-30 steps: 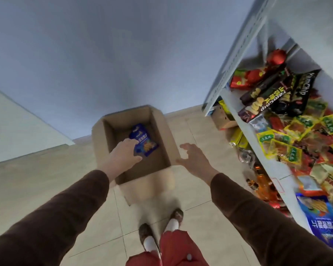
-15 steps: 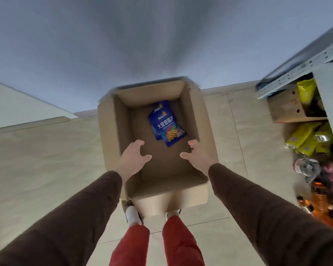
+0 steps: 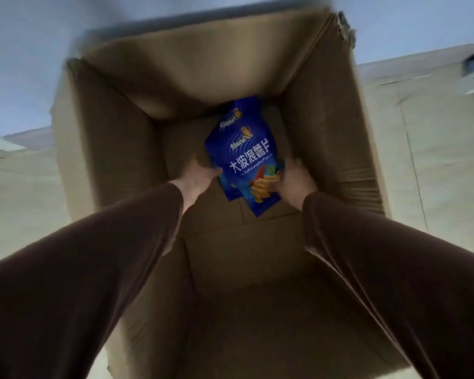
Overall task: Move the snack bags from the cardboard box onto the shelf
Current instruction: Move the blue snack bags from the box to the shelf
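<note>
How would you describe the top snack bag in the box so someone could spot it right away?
Look into the open cardboard box on the floor. At its bottom, between the left hand and the right hand, lies the blue snack bag. White Chinese lettering and pictured chips mark it; a second blue bag peeks out beneath.

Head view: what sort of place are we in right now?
Hard to say; probably a plain indoor room. Only a tiled floor, a bare wall and the cardboard box holding blue snack bags show.
</note>
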A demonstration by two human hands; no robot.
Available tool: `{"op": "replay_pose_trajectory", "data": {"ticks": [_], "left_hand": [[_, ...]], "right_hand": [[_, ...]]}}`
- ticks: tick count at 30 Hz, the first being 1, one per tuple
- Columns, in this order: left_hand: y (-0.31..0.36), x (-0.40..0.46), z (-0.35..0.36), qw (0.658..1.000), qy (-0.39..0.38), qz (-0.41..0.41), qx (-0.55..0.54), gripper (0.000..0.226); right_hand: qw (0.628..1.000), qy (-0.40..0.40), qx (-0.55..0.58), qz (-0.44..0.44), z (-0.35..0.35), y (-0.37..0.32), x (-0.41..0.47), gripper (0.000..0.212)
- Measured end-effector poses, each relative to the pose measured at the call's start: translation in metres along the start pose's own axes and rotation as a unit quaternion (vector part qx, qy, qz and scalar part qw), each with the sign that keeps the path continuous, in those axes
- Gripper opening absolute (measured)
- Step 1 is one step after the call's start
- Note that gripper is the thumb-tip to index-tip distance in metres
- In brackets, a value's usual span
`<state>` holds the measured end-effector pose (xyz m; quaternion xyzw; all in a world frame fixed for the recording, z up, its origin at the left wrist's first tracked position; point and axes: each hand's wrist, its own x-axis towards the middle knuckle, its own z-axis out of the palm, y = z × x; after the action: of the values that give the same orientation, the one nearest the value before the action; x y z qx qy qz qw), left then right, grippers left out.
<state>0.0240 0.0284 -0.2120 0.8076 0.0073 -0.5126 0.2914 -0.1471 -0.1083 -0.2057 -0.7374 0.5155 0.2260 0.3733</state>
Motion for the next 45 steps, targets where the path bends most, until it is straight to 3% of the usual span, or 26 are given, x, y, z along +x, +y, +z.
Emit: {"op": "replay_pose_trajectory", "data": {"ticks": [3, 7, 9, 14, 18, 22, 29, 34, 40, 45], "left_hand": [[-0.007, 0.035, 0.013, 1.000, 0.004, -0.007, -0.005, 0.078], [-0.014, 0.058, 0.025, 0.998, 0.010, -0.007, -0.066, 0.045], [-0.016, 0.061, 0.031, 0.994, 0.007, -0.013, -0.108, 0.033], [-0.010, 0.064, 0.039, 0.988, -0.026, -0.009, -0.152, 0.051], [0.001, 0.054, 0.048, 0.985, -0.077, -0.009, -0.155, 0.018], [-0.001, 0.025, 0.033, 0.981, -0.036, 0.001, -0.190, 0.012], [0.008, -0.116, -0.036, 0.984, 0.042, 0.059, -0.165, 0.008], [0.069, -0.258, -0.076, 0.982, 0.060, 0.140, -0.111, 0.017], [0.155, -0.438, -0.073, 0.970, 0.021, 0.197, -0.144, 0.020], [0.199, -0.569, -0.058, 0.956, -0.034, 0.275, -0.091, 0.019]], "right_hand": [[1.000, 0.010, 0.026, -0.008, 0.020, 0.009, 0.027, 0.082], [0.998, 0.064, 0.016, 0.002, 0.049, 0.019, 0.035, 0.073], [0.991, 0.081, 0.103, 0.030, 0.061, 0.026, 0.030, 0.071], [0.934, 0.098, 0.332, 0.089, 0.088, 0.044, 0.007, 0.058], [0.900, 0.058, 0.416, 0.113, 0.097, 0.047, -0.001, 0.045], [0.877, 0.033, 0.465, 0.118, 0.088, 0.041, -0.031, 0.038], [0.849, -0.021, 0.521, 0.085, 0.010, 0.015, -0.175, 0.043], [0.852, -0.063, 0.520, 0.005, -0.104, -0.011, -0.291, 0.050], [0.852, 0.028, 0.518, -0.066, -0.248, -0.014, -0.437, 0.053], [0.831, 0.134, 0.535, -0.068, -0.315, 0.019, -0.571, 0.035]]}}
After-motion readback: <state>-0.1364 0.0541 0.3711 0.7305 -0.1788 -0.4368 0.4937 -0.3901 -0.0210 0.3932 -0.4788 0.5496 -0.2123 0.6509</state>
